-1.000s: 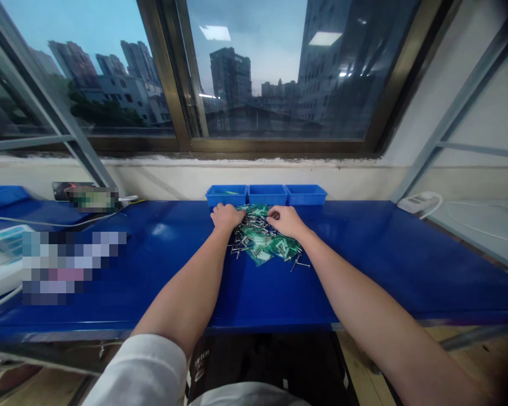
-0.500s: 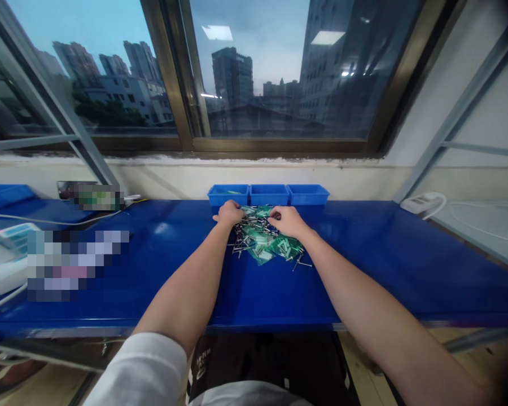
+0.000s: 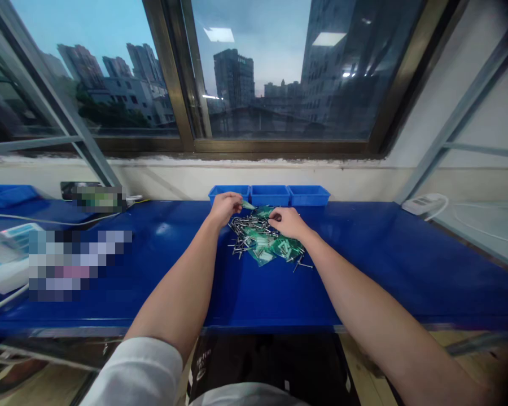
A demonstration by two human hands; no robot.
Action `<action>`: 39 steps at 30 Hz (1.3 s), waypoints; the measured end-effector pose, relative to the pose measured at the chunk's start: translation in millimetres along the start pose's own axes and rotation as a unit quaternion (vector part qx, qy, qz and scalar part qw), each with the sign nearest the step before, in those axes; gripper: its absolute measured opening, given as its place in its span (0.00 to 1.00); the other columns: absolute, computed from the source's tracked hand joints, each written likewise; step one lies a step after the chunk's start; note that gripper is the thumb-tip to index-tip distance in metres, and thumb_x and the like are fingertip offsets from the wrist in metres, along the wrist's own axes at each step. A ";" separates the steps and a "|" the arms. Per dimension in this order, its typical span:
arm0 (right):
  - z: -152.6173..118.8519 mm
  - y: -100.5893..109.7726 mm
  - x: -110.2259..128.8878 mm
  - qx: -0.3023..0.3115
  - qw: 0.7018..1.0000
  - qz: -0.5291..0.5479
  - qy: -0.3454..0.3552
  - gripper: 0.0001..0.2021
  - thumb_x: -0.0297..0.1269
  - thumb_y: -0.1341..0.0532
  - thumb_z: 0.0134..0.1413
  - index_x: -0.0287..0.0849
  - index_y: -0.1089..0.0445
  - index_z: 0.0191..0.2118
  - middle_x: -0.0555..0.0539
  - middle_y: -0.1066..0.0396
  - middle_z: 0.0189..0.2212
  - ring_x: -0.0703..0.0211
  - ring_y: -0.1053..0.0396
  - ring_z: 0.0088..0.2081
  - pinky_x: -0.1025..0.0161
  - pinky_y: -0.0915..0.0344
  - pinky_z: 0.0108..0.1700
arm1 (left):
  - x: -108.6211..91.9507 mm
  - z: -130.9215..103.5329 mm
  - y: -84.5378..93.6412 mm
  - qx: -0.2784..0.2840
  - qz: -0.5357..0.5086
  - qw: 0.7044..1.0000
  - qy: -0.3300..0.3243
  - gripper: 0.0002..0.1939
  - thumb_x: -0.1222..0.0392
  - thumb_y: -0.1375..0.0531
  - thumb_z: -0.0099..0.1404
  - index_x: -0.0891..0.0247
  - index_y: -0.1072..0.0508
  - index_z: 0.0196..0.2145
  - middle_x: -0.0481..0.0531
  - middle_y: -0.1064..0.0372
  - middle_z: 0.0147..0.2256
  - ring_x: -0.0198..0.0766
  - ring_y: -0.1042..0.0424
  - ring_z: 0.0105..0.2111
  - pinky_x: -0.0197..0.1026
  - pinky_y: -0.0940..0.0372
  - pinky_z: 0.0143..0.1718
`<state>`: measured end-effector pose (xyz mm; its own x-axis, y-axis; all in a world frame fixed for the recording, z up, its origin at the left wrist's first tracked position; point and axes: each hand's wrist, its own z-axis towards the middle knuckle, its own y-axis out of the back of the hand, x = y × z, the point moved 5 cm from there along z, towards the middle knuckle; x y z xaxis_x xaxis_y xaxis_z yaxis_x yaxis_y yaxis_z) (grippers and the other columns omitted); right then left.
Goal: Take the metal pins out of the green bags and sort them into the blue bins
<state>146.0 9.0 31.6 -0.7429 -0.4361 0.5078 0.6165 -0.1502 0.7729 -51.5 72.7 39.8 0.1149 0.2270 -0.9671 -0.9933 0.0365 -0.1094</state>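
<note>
A wide window (image 3: 279, 121) in a brown frame (image 3: 279, 148) faces me, tall buildings (image 3: 233, 76) and blue sky (image 3: 275, 34) beyond it, light panels (image 3: 329, 39) reflected in its glass. Beneath, a cream wall (image 3: 169, 183) runs down to a blue bench (image 3: 262, 293), grey metal posts (image 3: 469, 104) slanting at either side, tan floor (image 3: 365, 363) below.

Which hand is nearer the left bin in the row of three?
Left. The left hand is just in front of that bin; the right hand is farther right, at the pile of metal pieces.

Wht short slv (image 3: 141, 363) (L side)
</note>
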 end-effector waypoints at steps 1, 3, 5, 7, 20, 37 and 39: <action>0.0 -0.1 0.4 0.003 1.000 -0.002 -0.001 0.06 0.36 0.40 0.49 0.43 0.28 0.33 0.47 0.25 0.32 0.59 0.30 0.35 0.64 0.37 0.36 | -3.9 0.9 2.0 -0.025 -0.024 0.999 -0.022 0.08 0.67 0.38 0.42 0.68 0.32 0.24 0.48 0.36 0.19 0.32 0.35 0.18 0.37 0.37 0.23; -0.2 0.4 2.1 0.006 1.000 -0.007 0.000 0.06 0.36 0.40 0.49 0.42 0.27 0.33 0.47 0.25 0.32 0.59 0.30 0.35 0.64 0.37 0.36 | -9.4 3.2 7.4 -0.085 -0.067 0.992 -0.068 0.11 0.65 0.37 0.43 0.68 0.30 0.28 0.49 0.32 0.24 0.32 0.31 0.23 0.37 0.34 0.29; -0.9 1.2 4.1 0.007 1.000 -0.010 0.003 0.06 0.36 0.40 0.49 0.42 0.27 0.33 0.46 0.25 0.32 0.59 0.30 0.35 0.64 0.36 0.37 | -8.5 5.9 10.5 -0.117 -0.089 0.986 -0.076 0.16 0.65 0.35 0.44 0.67 0.30 0.34 0.52 0.30 0.32 0.34 0.28 0.31 0.38 0.33 0.35; -1.6 1.7 5.2 0.008 1.000 -0.010 0.004 0.06 0.35 0.40 0.49 0.42 0.27 0.33 0.46 0.25 0.31 0.59 0.30 0.34 0.64 0.36 0.37 | -2.4 8.3 11.7 -0.120 -0.080 0.989 -0.041 0.19 0.65 0.35 0.44 0.66 0.30 0.38 0.55 0.29 0.37 0.36 0.28 0.35 0.38 0.33 0.38; 2.8 2.8 -12.8 -0.039 0.989 -0.127 -0.069 0.13 0.35 0.44 0.51 0.42 0.29 0.42 0.43 0.28 0.42 0.48 0.37 0.48 0.55 0.41 0.48 | 6.3 -5.8 -14.2 0.025 0.434 0.895 -0.098 0.12 0.60 0.42 0.54 0.62 0.24 0.36 0.54 0.25 0.37 0.43 0.28 0.40 0.42 0.37 0.46; 2.1 -15.9 -19.5 0.087 0.977 -0.165 -0.102 0.22 0.45 0.54 0.59 0.55 0.40 0.57 0.49 0.46 0.61 0.42 0.53 0.59 0.42 0.52 0.55 | 14.7 -28.5 -58.1 0.134 0.620 0.765 -0.111 0.27 0.43 0.45 0.57 0.59 0.29 0.50 0.56 0.29 0.46 0.50 0.31 0.46 0.44 0.38 0.47; 1.8 -15.1 -17.3 0.088 0.978 -0.156 -0.103 0.21 0.45 0.54 0.59 0.56 0.40 0.57 0.50 0.45 0.60 0.43 0.52 0.59 0.42 0.52 0.55 | 13.0 -29.6 -58.3 0.133 0.617 0.766 -0.121 0.25 0.44 0.46 0.59 0.59 0.29 0.49 0.56 0.29 0.46 0.48 0.31 0.46 0.43 0.38 0.46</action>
<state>149.1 20.4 11.8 -0.9357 -0.2034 0.2883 0.3102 -0.0848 0.9469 7.6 44.7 26.8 -0.8792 0.4215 -0.2221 -0.3136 -0.1610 0.9358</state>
